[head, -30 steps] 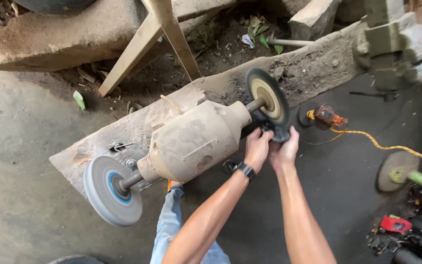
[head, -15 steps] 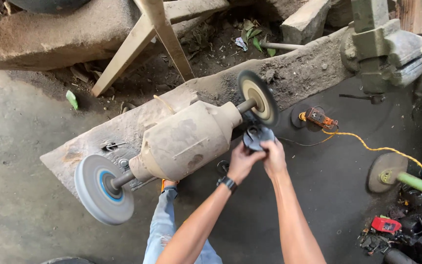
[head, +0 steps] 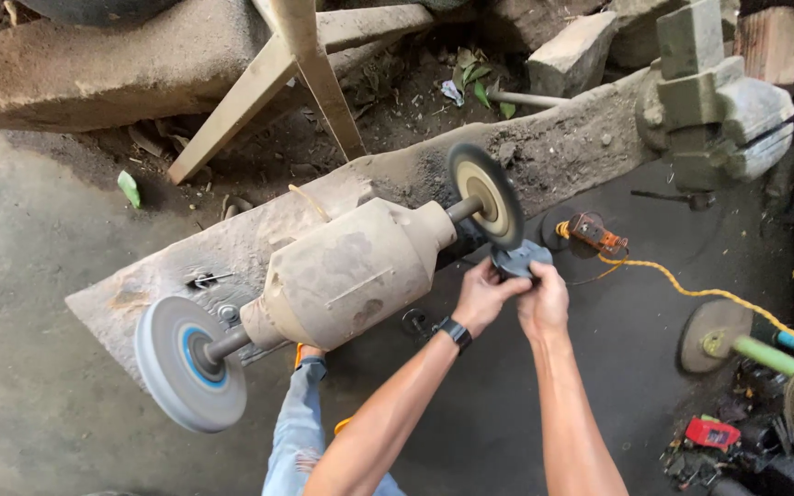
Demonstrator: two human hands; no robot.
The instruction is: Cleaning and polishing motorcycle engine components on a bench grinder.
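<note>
Both hands, left hand (head: pixel 482 296) and right hand (head: pixel 542 298), are pinching a small flat grey metal piece (head: pixel 521 257) under the spinning tan grinding wheel (head: pixel 486 195); rigid, probably sharp-edged, best gripped by its rim.

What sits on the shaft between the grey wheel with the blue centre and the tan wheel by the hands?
In the head view, the dusty motor housing of the bench grinder lies between the grey wheel and the tan wheel.

Dusty, matt beige metal housing of the bench grinder (head: pixel 351 276); smooth grey-and-blue felt-like polishing wheel (head: pixel 186 363); dark, dull metal flat part (head: pixel 521 257) held in both hands; rough, gritty concrete slab (head: pixel 553 152) under the grinder.
</note>
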